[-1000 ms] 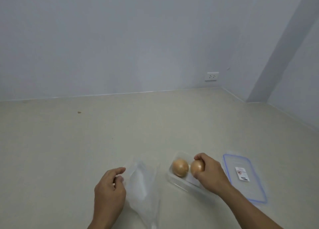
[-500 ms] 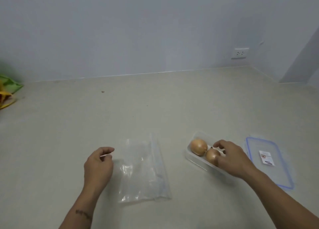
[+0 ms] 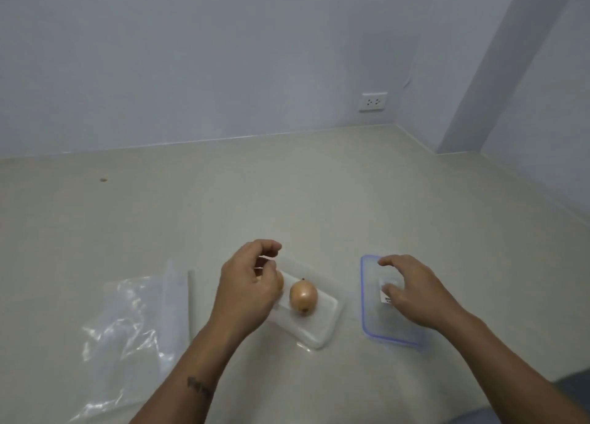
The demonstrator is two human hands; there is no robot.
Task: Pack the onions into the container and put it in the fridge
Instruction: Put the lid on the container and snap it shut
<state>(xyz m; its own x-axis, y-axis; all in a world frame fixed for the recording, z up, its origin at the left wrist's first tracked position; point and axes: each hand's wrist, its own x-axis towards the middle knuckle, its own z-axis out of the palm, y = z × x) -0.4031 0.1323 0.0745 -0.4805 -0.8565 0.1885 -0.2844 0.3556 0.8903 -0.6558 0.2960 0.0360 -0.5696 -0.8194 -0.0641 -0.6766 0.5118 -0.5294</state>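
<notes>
Left hand (image 3: 247, 291) over the left end of the container (image 3: 322, 331), fingers curled loosely, nothing seen held; it hides most of one onion (image 3: 279, 281), only a sliver showing at its edge; second onion (image 3: 303, 296) lies free in the container just right of that hand; right hand (image 3: 412, 291) spread wide, fingers down on the blue-rimmed lid (image 3: 370, 315) beside the container, not gripping it; empty clear bag (image 3: 134, 331) flat on the floor (image 3: 287, 193) to the left; wall socket (image 3: 373, 101) beyond.
</notes>
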